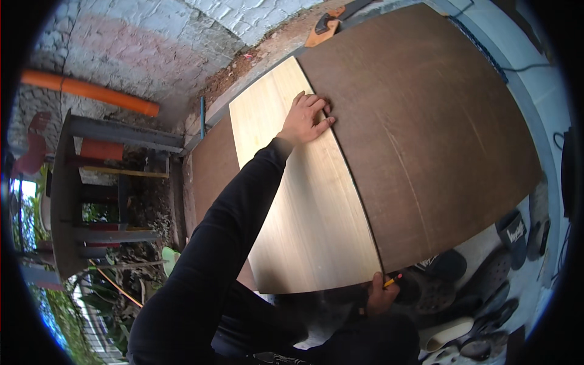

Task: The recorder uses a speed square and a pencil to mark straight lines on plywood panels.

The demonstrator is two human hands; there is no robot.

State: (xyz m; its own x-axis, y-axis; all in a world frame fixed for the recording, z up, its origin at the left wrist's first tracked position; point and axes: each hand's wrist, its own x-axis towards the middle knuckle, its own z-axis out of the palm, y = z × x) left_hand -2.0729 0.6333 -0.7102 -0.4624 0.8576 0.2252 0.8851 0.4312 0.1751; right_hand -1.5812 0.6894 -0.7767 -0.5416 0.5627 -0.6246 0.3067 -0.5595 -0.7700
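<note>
A pale wooden board (304, 207) lies at a slant across a larger brown panel (438, 128). My left hand (307, 118) is on the board's upper part, its fingers bent over the right edge and gripping there. At the near right corner of the board, my right hand (382, 296) is closed, with a pencil (393, 280) sticking out between its fingers. That hand touches the corner, and part of it is hidden below the board. My left forearm, in a dark sleeve, crosses over the board.
A handsaw (322, 27) lies beyond the panel's far edge. Several dark shoes (447, 264) crowd the floor at the lower right. On the left stand a wooden rack (67, 194) and plants, below an orange pipe (91, 91) by a rough wall.
</note>
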